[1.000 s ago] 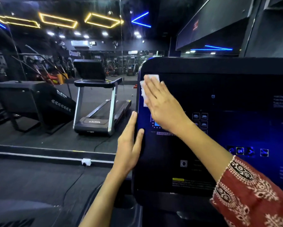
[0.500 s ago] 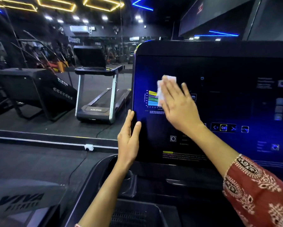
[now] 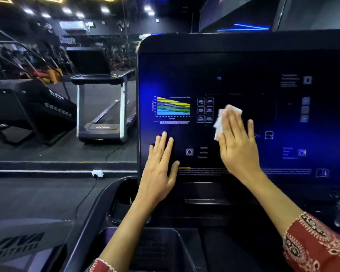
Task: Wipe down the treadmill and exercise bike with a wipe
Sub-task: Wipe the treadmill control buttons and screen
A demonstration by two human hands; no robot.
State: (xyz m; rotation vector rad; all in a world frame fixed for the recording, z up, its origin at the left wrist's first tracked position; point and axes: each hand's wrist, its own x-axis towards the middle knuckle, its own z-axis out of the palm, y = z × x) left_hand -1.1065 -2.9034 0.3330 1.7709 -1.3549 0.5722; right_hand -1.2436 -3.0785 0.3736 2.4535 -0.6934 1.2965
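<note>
The wipe [image 3: 227, 118] lies flat near the middle of the treadmill console [image 3: 263, 61], pressed under the straight fingers of the right hand [image 3: 238, 146]. The left hand [image 3: 159, 169] rests flat and open at the lower left. The console's long axis runs sideways, and most of its uncovered surface lies to the right, nearer the right hand.

A dark floor [image 3: 37, 195] lies under white ceiling spotlights [image 3: 67, 10]. A blue neon strip [image 3: 249, 26] glows upper right. The left wall [image 3: 98, 36] is perhaps mirrored.

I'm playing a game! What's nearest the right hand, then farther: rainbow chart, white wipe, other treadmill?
1. The white wipe, under the right hand.
2. The rainbow chart, left on the console.
3. The other treadmill, far left, behind.
</note>
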